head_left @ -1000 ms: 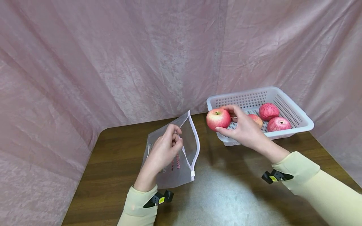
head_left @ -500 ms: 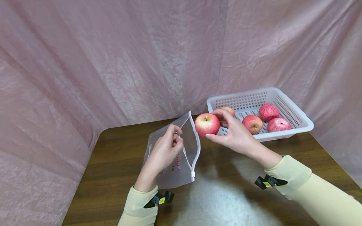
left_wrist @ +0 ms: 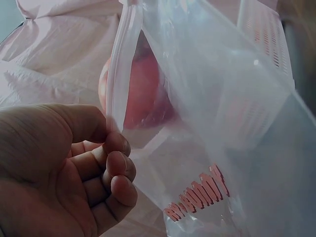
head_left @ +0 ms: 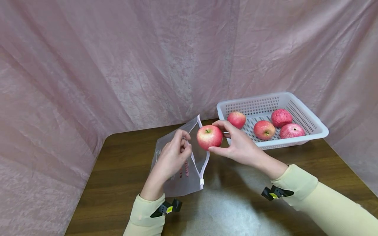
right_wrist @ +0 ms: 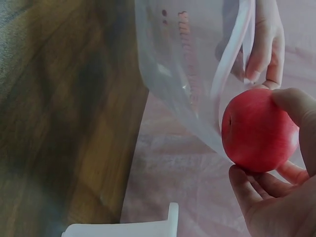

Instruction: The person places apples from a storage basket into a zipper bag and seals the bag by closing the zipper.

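Seen from the head camera, the right hand (head_left: pixel 240 148) holds a red-and-yellow apple (head_left: pixel 209 137) at its fingertips. The apple sits at ten o'clock of the palm, with the thumb against its six o'clock edge and the forefinger at about one o'clock; the fingers are bent around it, spread as wide as the fruit. Its stem faces the head camera.

The left hand (head_left: pixel 173 155) is mostly curled, thumb and forefinger pinching the edge strip of a clear zip bag (head_left: pixel 184 187), whose mouth gapes toward three o'clock. A white slider (head_left: pixel 201 181) sits at the mouth's six o'clock end. The apple lies at two o'clock of the left hand, overlapping the mouth in the head view; whether it touches the plastic cannot be told.

At two o'clock of the right hand, a white basket (head_left: pixel 322 131) stands on the wooden table (head_left: pixel 118 164). Four more apples (head_left: pixel 264 130) rest inside, at about nine, seven, four and one o'clock of its middle. A pink curtain (head_left: pixel 165 65) hangs behind.
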Motion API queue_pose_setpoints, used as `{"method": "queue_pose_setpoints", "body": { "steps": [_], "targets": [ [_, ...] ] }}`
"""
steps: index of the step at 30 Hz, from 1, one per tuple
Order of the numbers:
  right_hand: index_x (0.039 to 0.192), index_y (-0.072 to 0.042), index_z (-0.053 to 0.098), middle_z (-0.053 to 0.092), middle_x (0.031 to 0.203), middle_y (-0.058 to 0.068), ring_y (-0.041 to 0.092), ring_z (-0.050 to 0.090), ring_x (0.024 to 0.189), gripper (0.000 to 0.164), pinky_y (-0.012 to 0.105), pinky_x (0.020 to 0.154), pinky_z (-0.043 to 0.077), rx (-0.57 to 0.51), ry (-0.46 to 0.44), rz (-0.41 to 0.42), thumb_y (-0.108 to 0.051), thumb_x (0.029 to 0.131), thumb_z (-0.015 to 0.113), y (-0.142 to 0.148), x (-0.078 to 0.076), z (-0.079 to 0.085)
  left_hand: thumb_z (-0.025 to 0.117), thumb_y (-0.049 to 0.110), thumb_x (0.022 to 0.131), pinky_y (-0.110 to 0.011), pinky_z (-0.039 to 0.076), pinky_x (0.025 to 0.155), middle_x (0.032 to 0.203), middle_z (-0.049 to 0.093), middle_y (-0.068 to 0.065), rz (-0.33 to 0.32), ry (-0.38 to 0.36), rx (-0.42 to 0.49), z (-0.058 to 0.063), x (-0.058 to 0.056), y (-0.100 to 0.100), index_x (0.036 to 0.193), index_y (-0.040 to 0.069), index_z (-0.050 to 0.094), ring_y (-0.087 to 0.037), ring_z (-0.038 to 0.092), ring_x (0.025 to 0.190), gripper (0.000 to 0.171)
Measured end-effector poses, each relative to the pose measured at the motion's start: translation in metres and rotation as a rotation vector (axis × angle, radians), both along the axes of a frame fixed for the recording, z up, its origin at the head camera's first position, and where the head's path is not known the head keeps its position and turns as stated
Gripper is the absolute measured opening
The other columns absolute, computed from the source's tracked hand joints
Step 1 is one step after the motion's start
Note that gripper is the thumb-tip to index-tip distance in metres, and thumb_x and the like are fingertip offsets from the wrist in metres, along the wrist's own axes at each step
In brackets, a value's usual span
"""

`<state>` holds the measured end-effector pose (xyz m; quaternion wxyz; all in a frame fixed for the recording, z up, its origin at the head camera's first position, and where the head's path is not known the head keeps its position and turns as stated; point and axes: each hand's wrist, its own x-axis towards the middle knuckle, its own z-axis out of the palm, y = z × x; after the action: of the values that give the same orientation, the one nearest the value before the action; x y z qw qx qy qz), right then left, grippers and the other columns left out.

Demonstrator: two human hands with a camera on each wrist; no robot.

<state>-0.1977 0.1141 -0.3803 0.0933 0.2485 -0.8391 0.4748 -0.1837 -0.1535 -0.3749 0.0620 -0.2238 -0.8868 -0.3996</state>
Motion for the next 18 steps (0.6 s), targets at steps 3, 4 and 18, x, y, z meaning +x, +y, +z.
{"method": "queue_pose_setpoints", "body": {
  "steps": [3, 4, 18],
  "targets": [
    [0.146, -0.006, 0.058, 0.066, 0.140, 0.009, 0.026, 0.069, 0.121, 0.077, 0.051, 0.107, 0.057, 0.029, 0.009, 0.004, -0.019, 0.081, 0.099, -0.002, 0.000, -0.001, 0.067, 0.002, 0.102, -0.031, 0.042, 0.057, 0.079, 0.056, 0.003, 0.003, -0.007, 0.007, 0.001, 0.000, 0.000, 0.126, 0.013, 0.054, -0.015, 0.052, 0.067, 0.030],
    [0.146, -0.006, 0.058, 0.067, 0.140, 0.008, 0.025, 0.070, 0.120, 0.077, 0.051, 0.106, 0.057, 0.038, 0.009, 0.006, -0.019, 0.082, 0.099, -0.002, 0.001, -0.002, 0.067, 0.002, 0.102, -0.031, 0.042, 0.057, 0.080, 0.055, 0.003, 0.006, -0.012, 0.010, 0.001, 0.000, 0.000, 0.126, 0.013, 0.054, -0.015, 0.052, 0.067, 0.030],
    [0.146, -0.006, 0.061, 0.069, 0.136, 0.009, 0.026, 0.067, 0.119, 0.079, 0.049, 0.101, 0.056, 0.231, 0.097, -0.042, -0.031, 0.080, 0.098, -0.012, -0.002, -0.009, 0.065, 0.002, 0.103, -0.030, 0.044, 0.057, 0.079, 0.055, 0.003, 0.018, -0.001, 0.016, 0.001, 0.001, 0.002, 0.125, 0.015, 0.053, -0.015, 0.051, 0.065, 0.028]
  ]
}}
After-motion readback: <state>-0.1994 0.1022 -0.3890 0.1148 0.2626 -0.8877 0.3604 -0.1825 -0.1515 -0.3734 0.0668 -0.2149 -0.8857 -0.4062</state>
